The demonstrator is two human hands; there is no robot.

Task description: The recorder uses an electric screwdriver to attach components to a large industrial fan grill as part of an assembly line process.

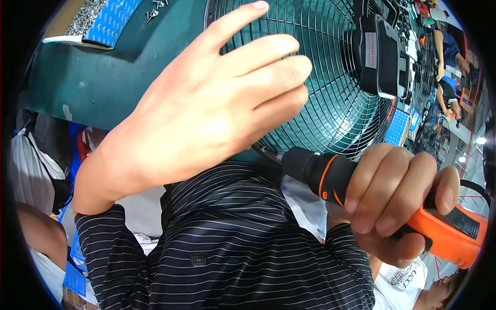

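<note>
A round black wire fan guard [328, 121] lies on the green table, with a black motor housing [380, 57] at its middle. My left hand [212, 103] reaches over the guard's near left side with its fingers stretched out and apart, holding nothing that I can see. Wrapped in the fingers of my right hand [395, 194] is an orange and black electric screwdriver [307, 168]. It lies nearly level, and its tip points left at the guard's near rim. Whether a screw sits under the tip is too small to tell.
On the green tabletop [88, 85], an open blue box [111, 26] of screws stands at the far left, beside a few loose screws [155, 10]. Another blue box [398, 126] is right of the guard. People sit close on both sides, and others work along the far right.
</note>
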